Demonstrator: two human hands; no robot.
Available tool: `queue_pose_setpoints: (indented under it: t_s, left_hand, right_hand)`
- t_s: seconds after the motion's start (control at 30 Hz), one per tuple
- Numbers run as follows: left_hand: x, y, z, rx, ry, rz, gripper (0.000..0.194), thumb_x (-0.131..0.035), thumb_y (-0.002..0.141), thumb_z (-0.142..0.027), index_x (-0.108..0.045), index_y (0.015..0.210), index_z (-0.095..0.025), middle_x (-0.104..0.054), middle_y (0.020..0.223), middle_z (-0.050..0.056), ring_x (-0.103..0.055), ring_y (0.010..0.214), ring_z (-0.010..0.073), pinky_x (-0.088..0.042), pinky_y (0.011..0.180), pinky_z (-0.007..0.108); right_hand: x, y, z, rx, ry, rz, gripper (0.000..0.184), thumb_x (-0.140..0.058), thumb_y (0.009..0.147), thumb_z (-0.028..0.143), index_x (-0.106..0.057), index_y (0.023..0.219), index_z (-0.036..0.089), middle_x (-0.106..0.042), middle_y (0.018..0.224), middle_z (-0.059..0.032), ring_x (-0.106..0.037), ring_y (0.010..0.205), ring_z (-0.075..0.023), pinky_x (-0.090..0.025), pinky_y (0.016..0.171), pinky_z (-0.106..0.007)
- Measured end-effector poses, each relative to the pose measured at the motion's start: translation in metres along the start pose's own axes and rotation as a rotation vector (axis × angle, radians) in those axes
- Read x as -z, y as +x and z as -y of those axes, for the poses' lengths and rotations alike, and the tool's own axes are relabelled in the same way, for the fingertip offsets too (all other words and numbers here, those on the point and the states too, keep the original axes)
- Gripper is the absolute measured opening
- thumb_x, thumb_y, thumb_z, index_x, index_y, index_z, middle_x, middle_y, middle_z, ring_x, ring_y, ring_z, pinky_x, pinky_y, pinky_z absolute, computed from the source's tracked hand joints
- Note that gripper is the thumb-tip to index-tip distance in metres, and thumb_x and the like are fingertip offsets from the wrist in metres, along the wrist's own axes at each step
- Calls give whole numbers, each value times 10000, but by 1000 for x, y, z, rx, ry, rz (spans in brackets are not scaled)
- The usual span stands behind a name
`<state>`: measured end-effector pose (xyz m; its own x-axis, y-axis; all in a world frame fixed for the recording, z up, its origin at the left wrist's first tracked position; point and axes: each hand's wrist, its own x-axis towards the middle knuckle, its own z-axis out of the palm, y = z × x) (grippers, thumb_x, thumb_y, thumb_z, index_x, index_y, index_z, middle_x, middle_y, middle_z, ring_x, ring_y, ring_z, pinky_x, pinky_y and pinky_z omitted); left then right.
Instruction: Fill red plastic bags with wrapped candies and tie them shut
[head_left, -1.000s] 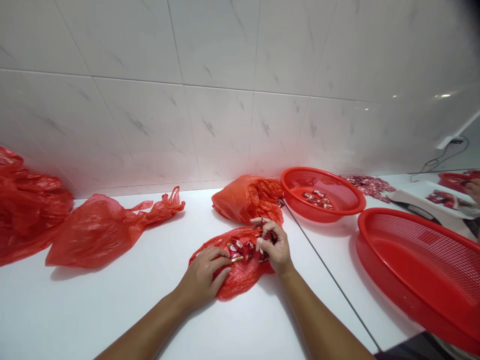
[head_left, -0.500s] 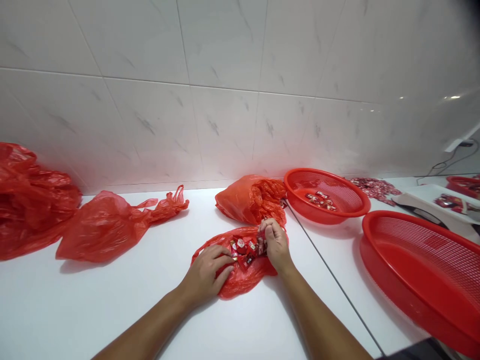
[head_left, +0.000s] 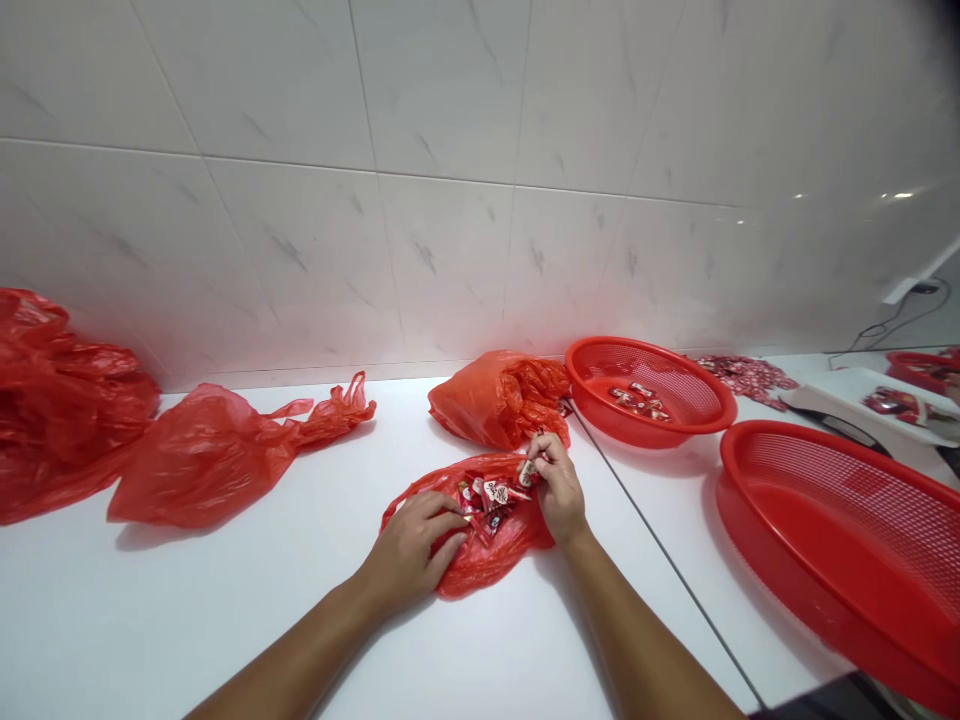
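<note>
Candy in red-and-white wrapper (head_left: 529,473) pinched by right hand (head_left: 559,492) | left hand (head_left: 411,548) spread, steadying thin red plastic bag (head_left: 491,565) | firm single-piece pinch works best

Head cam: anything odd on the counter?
Yes: wrapped sweets lie loose on the counter beyond the red basket, in no container, unlike those in the basket. It may be deliberate. No damage visible.

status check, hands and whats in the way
Left hand flat on red plastic bag. Right hand pinching wrapped candy. Crumpled orange bag just beyond.
</note>
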<state>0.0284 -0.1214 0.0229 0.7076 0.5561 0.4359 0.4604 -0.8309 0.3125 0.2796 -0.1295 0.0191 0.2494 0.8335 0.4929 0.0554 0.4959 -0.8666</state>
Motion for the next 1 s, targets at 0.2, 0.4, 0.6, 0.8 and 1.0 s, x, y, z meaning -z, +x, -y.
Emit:
queue_pose_setpoints:
  t_s: [0.2,0.4,0.6,0.8,1.0]
  left_hand:
    - [0,1,0,0,2,-7,240,-515,1030,-219,-753,1045,-242,-740,1111,54,-695,1004,209,-573,917,390]
    - [0,1,-1,-16,5,-39,222,-533,1018,-200,-751,1042,-241,-743,1119,52,-698,1020,210,-561,931,377]
    - [3,3,-2,14,76,-192,195,-560,992,-188,-744,936,-219,-759,1032,51,-696,969,217,-519,940,410]
    - [7,4,2,169,230,-334,194,-563,982,-219,-729,882,-210,-768,1005,67,-685,1016,253,-442,1006,468]
    - [3,1,4,457,340,-223,365,-570,956,-402,-698,1230,-199,-685,1305,146,-629,1206,351,-435,1036,526]
  right_hand:
    - [-2,1,-7,-64,369,17,68,-542,842,267,-497,879,233,-541,967,-18,-585,954,-200,-482,941,-370]
    - [-2,-1,-1,3,308,58,65,-517,926,299,-515,939,236,-578,1040,-42,-601,1075,-237,-467,1014,-422]
    - [-10,-7,13,208,-177,269,223,-455,1008,171,-645,1101,244,-692,1219,-75,-636,1177,-227,-496,1048,-414]
    - [-22,-12,19,349,-451,492,387,-547,1000,155,-643,1352,283,-662,1391,-73,-559,1360,-252,-501,1126,-472]
    - [8,4,32,489,-621,-63,181,-685,945,293,-714,1110,224,-687,1142,-111,-652,1111,-259,-544,1014,-453]
